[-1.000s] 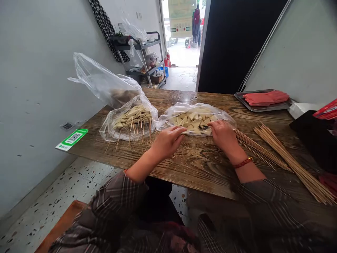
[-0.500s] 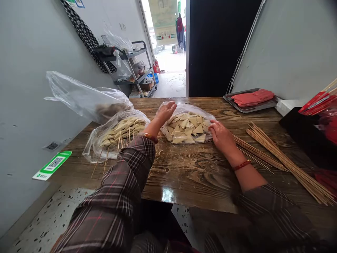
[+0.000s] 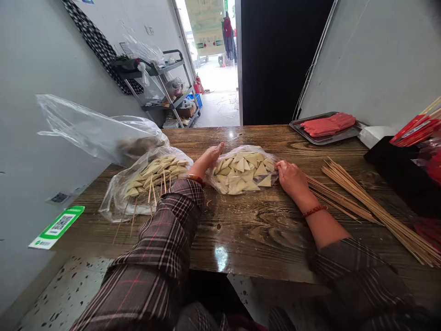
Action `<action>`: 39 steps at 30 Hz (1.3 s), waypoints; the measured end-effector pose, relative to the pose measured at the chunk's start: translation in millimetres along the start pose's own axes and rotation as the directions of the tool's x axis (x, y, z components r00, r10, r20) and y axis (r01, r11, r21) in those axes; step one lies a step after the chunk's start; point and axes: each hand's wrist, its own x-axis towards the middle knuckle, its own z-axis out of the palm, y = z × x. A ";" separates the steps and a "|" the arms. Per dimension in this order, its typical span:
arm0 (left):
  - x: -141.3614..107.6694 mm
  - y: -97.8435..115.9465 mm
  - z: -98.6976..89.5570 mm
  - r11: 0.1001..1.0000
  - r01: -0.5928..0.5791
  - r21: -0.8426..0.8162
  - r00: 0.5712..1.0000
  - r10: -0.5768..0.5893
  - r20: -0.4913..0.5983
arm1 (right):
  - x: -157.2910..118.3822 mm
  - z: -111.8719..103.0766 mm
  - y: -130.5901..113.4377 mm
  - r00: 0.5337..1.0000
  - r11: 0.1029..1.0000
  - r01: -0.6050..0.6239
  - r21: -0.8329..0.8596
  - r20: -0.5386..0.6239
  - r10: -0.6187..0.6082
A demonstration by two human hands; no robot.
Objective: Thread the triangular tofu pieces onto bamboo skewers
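Observation:
In the middle of the table a clear plastic bag (image 3: 228,189) lies open, filled with pale triangular pieces (image 3: 244,166) that look like tofu. My left hand (image 3: 209,158) rests against the bag's left side, fingers stretched out and pointing away from me; its thumb side is partly hidden. At the right edge, my right hand (image 3: 292,179) has its fingers closed on the bag's plastic. Left of my left wrist is a second plastic bag (image 3: 112,197) of similar pieces, with several thin skewers (image 3: 150,188) sticking out toward me.
Bundles of bamboo skewers (image 3: 375,207) lie to the right. Behind them stand a dark tray (image 3: 319,140) with a folded red item (image 3: 327,124) and a black holder (image 3: 389,161). A green-and-white QR card (image 3: 57,227) is at the left edge. A shelf cart (image 3: 168,69) stands beyond the table.
My left hand has come down from above the bag's left rim to its side. The bag's opening looks flatter and wider. My right hand stays at the right edge. The view has shifted slightly.

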 end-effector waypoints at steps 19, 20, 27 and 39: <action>-167.8 56.0 -22.7 0.957 -0.045 0.286 0.996 0.066 -0.065 | -11.6 -23.5 -6.7 0.999 1.000 -0.013 -0.019 -0.032 0.013; -167.9 49.8 -19.9 0.970 -0.031 0.241 0.998 0.042 -0.041 | -12.5 -27.9 -9.2 0.998 1.000 -0.011 -0.028 -0.057 0.010; -153.1 26.5 -6.0 0.990 0.042 0.132 0.999 -0.043 0.002 | -21.4 -56.6 -37.3 0.949 0.988 0.132 0.083 -0.297 -0.102; -197.1 96.6 -27.7 0.941 -0.085 0.329 0.971 0.153 -0.184 | -33.3 -42.2 -63.5 0.902 0.898 0.431 0.088 -0.038 -0.429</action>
